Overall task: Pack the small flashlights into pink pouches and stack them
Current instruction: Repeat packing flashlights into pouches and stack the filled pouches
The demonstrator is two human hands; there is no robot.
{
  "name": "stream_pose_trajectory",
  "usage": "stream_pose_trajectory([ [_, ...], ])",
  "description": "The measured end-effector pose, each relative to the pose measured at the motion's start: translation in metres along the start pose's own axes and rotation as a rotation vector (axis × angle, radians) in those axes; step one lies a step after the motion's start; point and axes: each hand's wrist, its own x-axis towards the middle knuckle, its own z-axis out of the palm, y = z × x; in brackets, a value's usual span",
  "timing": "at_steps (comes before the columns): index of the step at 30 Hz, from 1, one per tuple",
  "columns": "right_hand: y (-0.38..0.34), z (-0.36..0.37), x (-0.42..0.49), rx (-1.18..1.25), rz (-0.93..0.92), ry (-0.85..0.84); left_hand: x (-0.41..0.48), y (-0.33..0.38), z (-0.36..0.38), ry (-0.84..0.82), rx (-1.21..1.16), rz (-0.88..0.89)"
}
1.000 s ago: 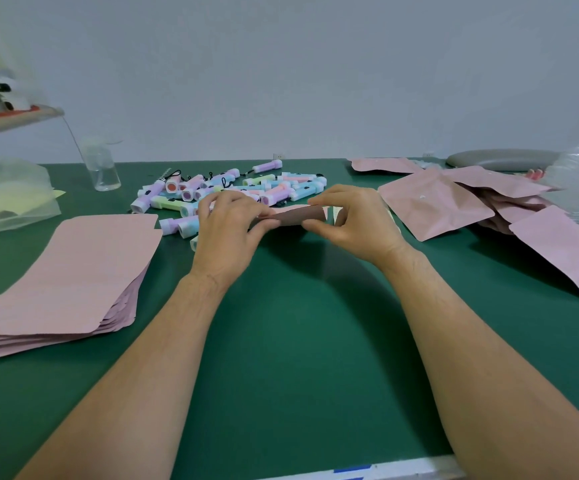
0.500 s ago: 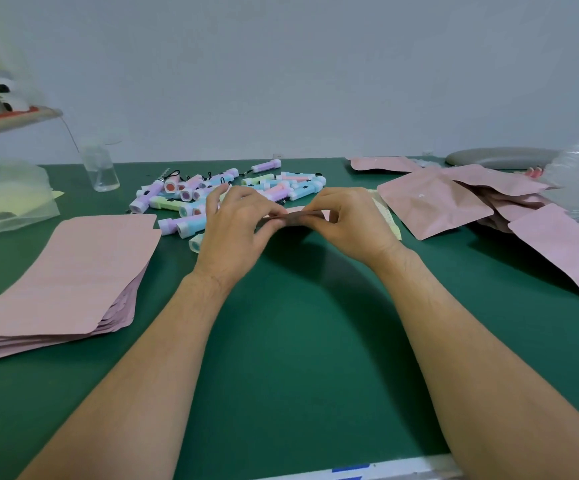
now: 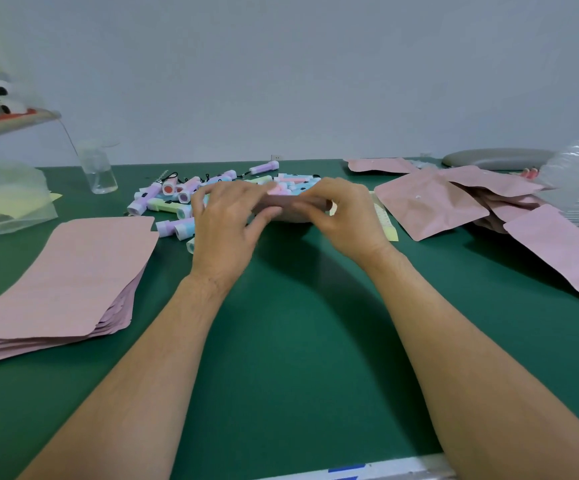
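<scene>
At your 9 o'clock, a stack of flat pink pouches lies on the green table. At 11 o'clock the heap of small flashlights lies just beyond your left hand, whose thumb and fingers pinch the left end of a pink pouch, held edge-on at 12 o'clock. Your right hand pinches its right end. Its contents cannot be told. At 2 o'clock, more pink pouches lie in a loose pile.
</scene>
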Motion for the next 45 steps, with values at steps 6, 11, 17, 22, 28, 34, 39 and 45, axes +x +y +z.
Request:
stream_pose_trajectory([
  [6,0.003,-0.007,0.003,0.123,0.097,0.112,0.008,-0.008,-0.011,0.169,-0.628,-0.487],
  [11,-0.004,-0.011,0.008,0.327,0.156,0.184,0.008,-0.011,-0.004,-0.011,-0.768,-0.479],
  [17,-0.004,-0.024,0.013,0.558,0.198,0.309,-0.003,-0.022,0.002,-0.185,-0.695,-0.587],
  [22,0.005,-0.027,0.012,0.595,0.299,0.394,-0.004,-0.023,0.0,-0.204,-0.89,-0.622],
  [28,0.014,-0.027,0.008,0.518,0.363,0.427,-0.006,-0.022,0.001,-0.353,-0.994,-0.708],
  [34,0.028,-0.015,-0.002,0.29,0.388,0.102,-0.007,-0.021,0.001,-0.584,-1.033,-0.803],
  [39,0.06,-0.03,-0.012,-0.245,0.503,0.23,-0.006,-0.022,0.001,-0.571,-0.868,-0.908],
  [45,0.088,-0.043,-0.022,-0.401,0.631,0.325,-0.004,-0.02,0.001,-0.461,-0.742,-1.009],
])
